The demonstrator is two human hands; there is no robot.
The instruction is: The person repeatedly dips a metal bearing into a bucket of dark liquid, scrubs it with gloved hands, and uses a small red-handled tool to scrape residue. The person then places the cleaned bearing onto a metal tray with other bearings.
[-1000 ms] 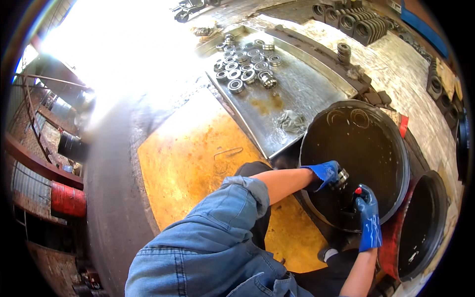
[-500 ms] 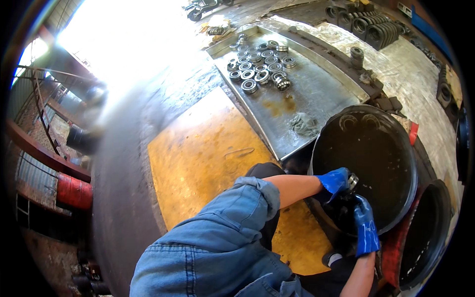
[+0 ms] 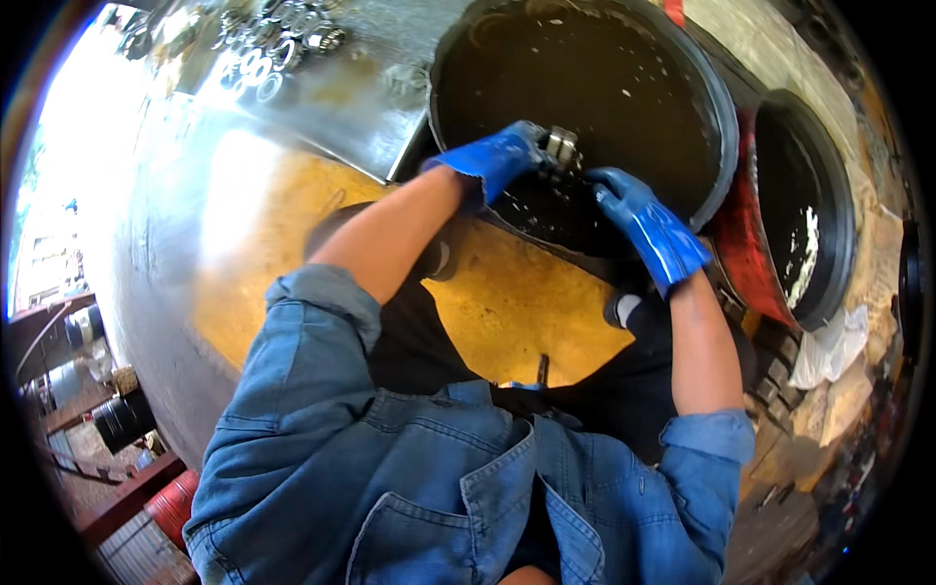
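On my feed, the left hand (image 3: 509, 156) has its grip clamped on a metal bearing (image 3: 561, 144) over the drum (image 3: 726, 146) of dark liquid (image 3: 604, 93); gloved fingers hide part of the bearing. I can't tell whether the right hand (image 3: 632, 207), curled just beside it, clasps anything against that black. Upper left, more bearings (image 3: 278, 44) blur on a tray (image 3: 356, 122) the frame cuts off.
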